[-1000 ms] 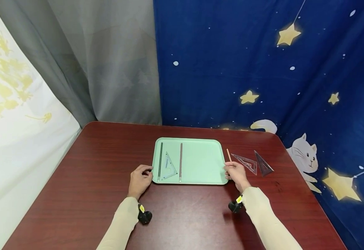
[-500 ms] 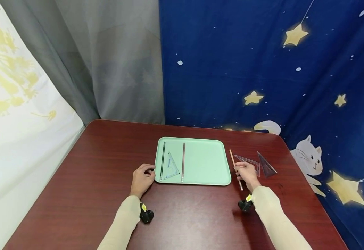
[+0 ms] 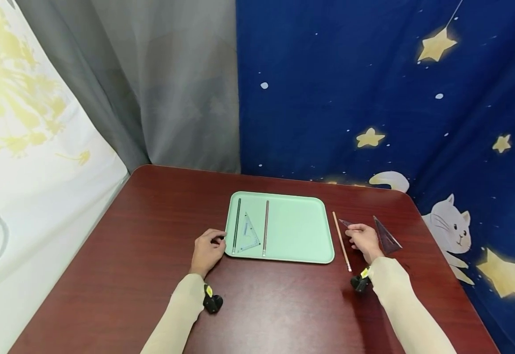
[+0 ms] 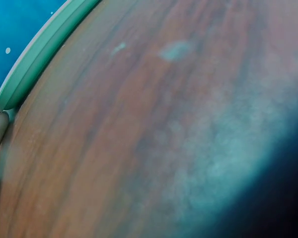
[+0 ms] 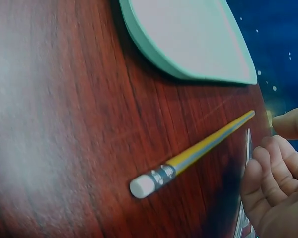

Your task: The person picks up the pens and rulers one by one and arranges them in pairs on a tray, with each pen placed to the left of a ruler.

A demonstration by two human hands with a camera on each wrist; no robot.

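"Tray (image 3: pixel 299 228) in mid-frame from the head view, pale green, flat on the counter (image 3: pixel 284 300)! Black pencil (image 3: pixel 236 226), red pencil (image 3: pixel 266 228), clear set square (image 3: pixel 249 236) between them, all sitting in its left half, perhaps spaced so that nothing overlaps."

"And the hands?"

"Left hand (image 3: pixel 208 250) at the tray's left rim, fingers bent, likely steadying it. Right hand (image 3: pixel 364 240) past the opposite side, over a second set square (image 3: pixel 345 223), just the tip poking out beyond the fingers! Loose pencil (image 3: pixel 341 241) to its left, dark set square (image 3: pixel 386 236) to its right."

"Left wrist view?"

"Fingertip right at the rim! Grip or mere touch, I cannot tell."

"Right wrist?"

"Narrow hand, fingers curled close by that second set square's clear edge, which would suit a thin plate. Pinching it? Cannot tell. The loose pencil lies apart, white eraser nearest us."
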